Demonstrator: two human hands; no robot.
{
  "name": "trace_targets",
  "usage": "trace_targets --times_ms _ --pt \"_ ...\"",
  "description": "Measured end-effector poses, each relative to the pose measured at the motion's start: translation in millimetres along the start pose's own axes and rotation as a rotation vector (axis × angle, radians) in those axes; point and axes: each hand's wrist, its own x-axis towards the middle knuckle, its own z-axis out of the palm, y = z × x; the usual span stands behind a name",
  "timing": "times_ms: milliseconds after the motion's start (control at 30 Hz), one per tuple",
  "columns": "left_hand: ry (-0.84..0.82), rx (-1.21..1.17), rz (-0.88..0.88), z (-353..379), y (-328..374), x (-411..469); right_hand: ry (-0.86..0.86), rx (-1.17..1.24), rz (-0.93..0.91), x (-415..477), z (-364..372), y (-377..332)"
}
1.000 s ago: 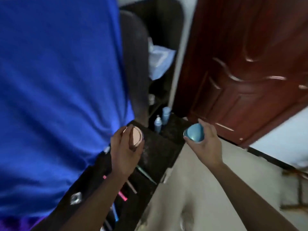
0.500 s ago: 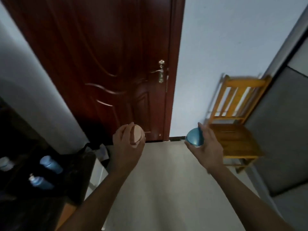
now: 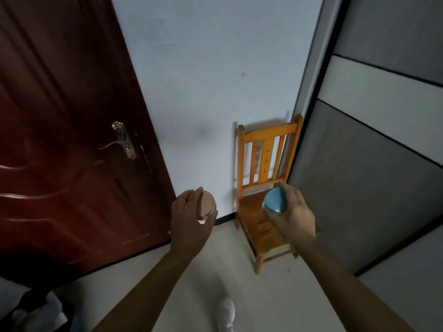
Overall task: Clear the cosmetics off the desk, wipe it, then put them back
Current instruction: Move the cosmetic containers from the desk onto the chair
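Observation:
My left hand (image 3: 189, 216) grips a round pink compact (image 3: 207, 204), held on edge in front of the white wall. My right hand (image 3: 293, 212) holds a round blue cosmetic jar (image 3: 275, 200) just above the seat of a small orange wooden chair (image 3: 263, 226). Both arms reach forward at about the same height. The desk and the other cosmetics are out of view.
A dark red door (image 3: 72, 140) with a brass handle (image 3: 123, 140) fills the left. A grey and white panelled wardrobe (image 3: 371, 176) stands at the right. Pale floor (image 3: 263, 295) lies below, with my white shoe (image 3: 225, 312) on it. Dark clutter sits at the bottom left.
My view has swung right, away from the dark desk. The chair is now nearer and under my right hand. Both hands keep their hold on the compact and the jar.

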Motion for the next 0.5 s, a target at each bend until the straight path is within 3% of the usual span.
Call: trace_targets --times_ms 300,500 --pt "-0.106 0.041 0.065 130 16 171 -0.054 -0.019 0.089 185 21 56" --pt "-0.150 0.022 0.088 206 53 239 -0.043 0.027 0.142 266 14 112"
